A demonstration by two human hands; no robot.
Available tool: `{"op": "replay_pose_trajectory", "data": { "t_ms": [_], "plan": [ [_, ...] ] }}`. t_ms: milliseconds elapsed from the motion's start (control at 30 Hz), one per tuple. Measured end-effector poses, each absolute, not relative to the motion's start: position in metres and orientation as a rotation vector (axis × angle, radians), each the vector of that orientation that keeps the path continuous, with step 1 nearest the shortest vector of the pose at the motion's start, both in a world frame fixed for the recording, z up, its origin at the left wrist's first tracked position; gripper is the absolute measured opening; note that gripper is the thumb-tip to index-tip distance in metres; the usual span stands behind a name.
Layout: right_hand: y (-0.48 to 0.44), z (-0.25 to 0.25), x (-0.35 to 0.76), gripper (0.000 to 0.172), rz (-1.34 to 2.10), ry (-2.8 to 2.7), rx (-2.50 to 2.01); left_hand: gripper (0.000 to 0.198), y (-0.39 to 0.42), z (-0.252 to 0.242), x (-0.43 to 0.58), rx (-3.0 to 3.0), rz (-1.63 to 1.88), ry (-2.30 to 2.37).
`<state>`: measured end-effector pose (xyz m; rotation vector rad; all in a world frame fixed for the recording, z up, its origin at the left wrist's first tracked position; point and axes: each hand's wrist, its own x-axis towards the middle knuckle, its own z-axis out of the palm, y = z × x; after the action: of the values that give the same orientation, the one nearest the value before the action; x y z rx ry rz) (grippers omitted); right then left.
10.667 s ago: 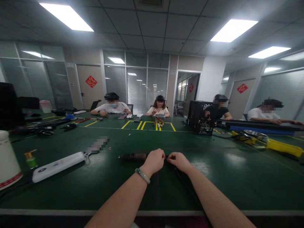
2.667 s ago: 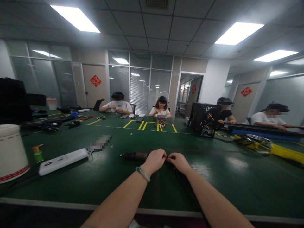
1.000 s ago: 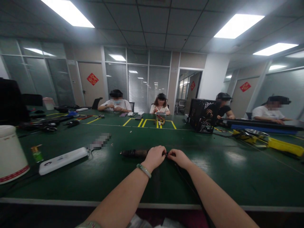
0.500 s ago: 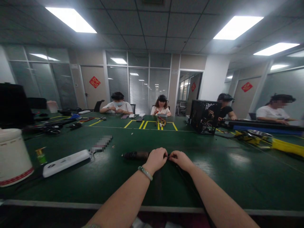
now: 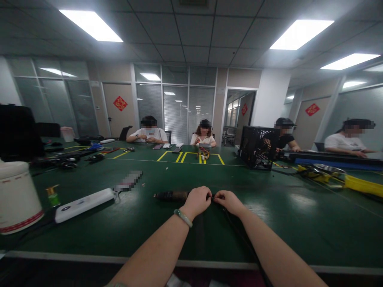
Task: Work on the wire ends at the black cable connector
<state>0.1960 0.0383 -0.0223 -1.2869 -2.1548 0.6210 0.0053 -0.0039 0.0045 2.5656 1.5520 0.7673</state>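
A dark electric screwdriver (image 5: 178,195) with a brownish body lies on the green table, its narrow tip pointing left. My left hand (image 5: 198,200), a jade bangle at the wrist, is closed around its rear end and hides that part. Just to the right, my right hand (image 5: 229,201) pinches the black cable (image 5: 236,228) close to the tool's back end. The fingertips of both hands almost meet there, so I cannot make out the joint between cable and tool. From the right hand the cable runs down beside the forearm to the table's front edge.
On the left are a white power strip (image 5: 85,205), a small green bottle (image 5: 53,196) and a large white canister (image 5: 19,199). A black computer case (image 5: 257,147) stands at the back right, near a yellow strap (image 5: 363,186). Several people sit along the far side.
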Motion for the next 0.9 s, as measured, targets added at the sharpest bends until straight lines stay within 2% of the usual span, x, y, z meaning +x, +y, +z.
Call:
{"op": "replay_pose_trajectory", "data": {
  "t_ms": [900],
  "plan": [
    [0.0365,-0.0230,0.1971,0.020,0.685,-2.124,-1.253,0.013,-0.0028,0.0046,0.0051,2.533,0.750,1.612]
  ]
}}
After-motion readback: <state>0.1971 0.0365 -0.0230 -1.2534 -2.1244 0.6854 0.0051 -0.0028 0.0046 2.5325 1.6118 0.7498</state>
